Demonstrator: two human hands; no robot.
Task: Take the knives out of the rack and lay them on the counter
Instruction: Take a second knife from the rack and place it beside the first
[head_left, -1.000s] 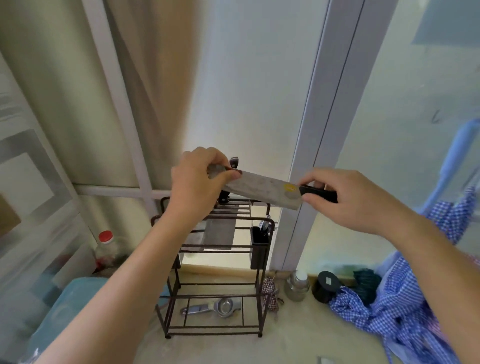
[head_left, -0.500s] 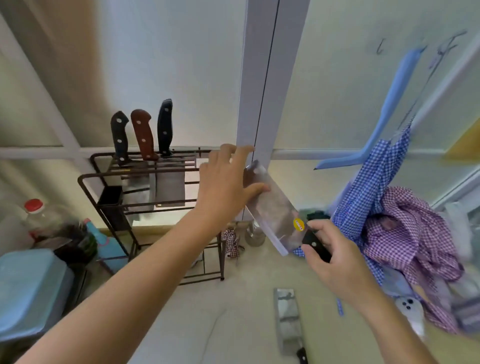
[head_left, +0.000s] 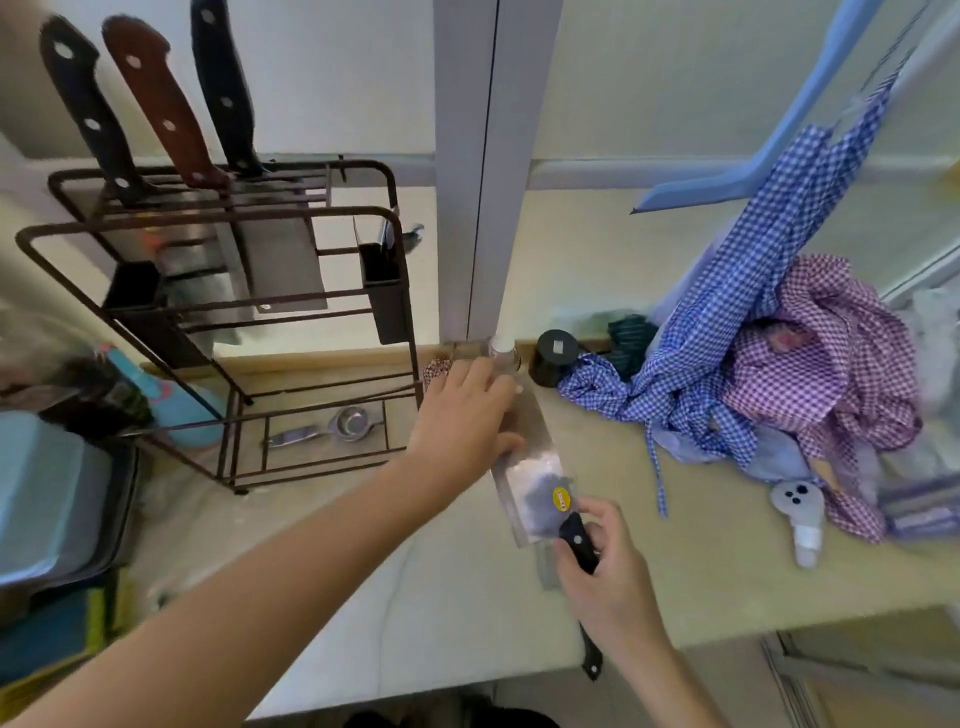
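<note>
Three knives (head_left: 171, 111) sit handle-up in the rack (head_left: 218, 291), up-left of the left hand (head_left: 462, 421), the nearer one. That hand's fingers press flat on the cleaver (head_left: 532, 480) blade; right hand (head_left: 605, 566) grips its handle. Cleaver's long axis runs between both hands, low over the counter (head_left: 701, 545).

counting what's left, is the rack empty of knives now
No, three knives stand in the rack, two black handles and a brown one sticking up.
</note>
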